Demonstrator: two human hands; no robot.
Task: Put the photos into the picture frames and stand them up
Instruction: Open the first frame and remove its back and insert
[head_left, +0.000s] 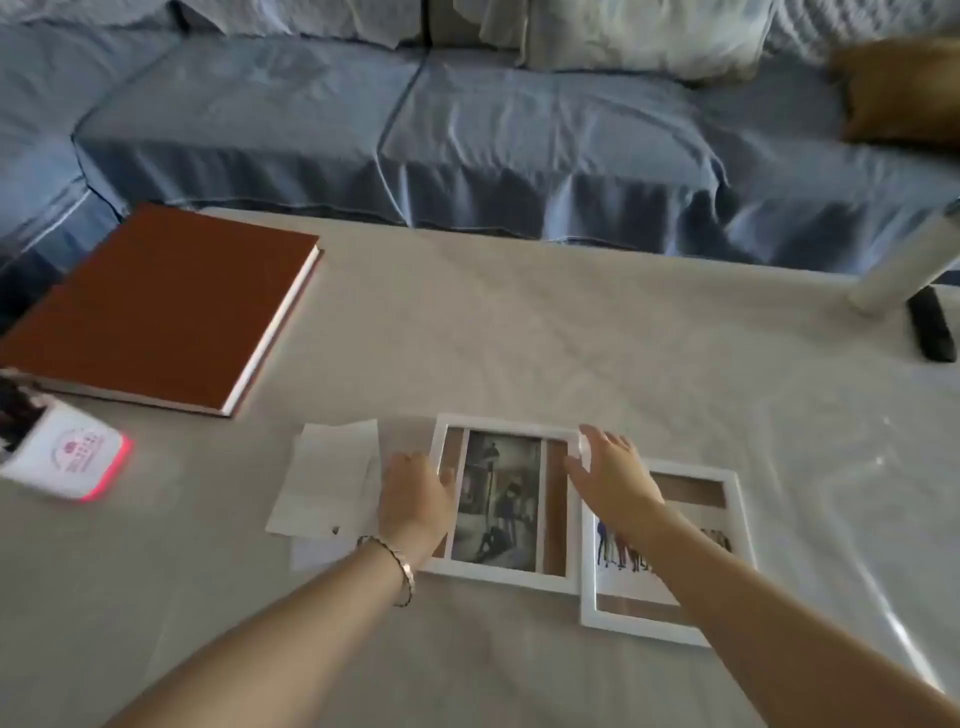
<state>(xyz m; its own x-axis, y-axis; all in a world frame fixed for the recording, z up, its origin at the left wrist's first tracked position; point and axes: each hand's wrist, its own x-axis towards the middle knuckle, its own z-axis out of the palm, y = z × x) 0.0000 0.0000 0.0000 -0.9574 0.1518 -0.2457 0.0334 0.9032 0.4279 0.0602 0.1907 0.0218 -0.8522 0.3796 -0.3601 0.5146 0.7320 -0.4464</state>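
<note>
Two white picture frames lie flat on the grey table. The nearer-left frame (511, 423) has a black-and-white photo (498, 504) lying inside it over a brown backing. My left hand (415, 493) rests on its left edge with fingers curled over the rim. My right hand (613, 475) reaches over its right edge, fingers spread near the top right corner. The second frame (737, 525) lies to the right, partly under my right forearm, with a colour photo of standing figures (618, 553) in it.
Loose white papers (327, 478) lie left of the frames. A large brown book (161, 306) sits at the back left, a white box with pink glow (72, 457) at the left edge. A black remote (932, 325) lies far right. A blue sofa (467, 130) stands behind.
</note>
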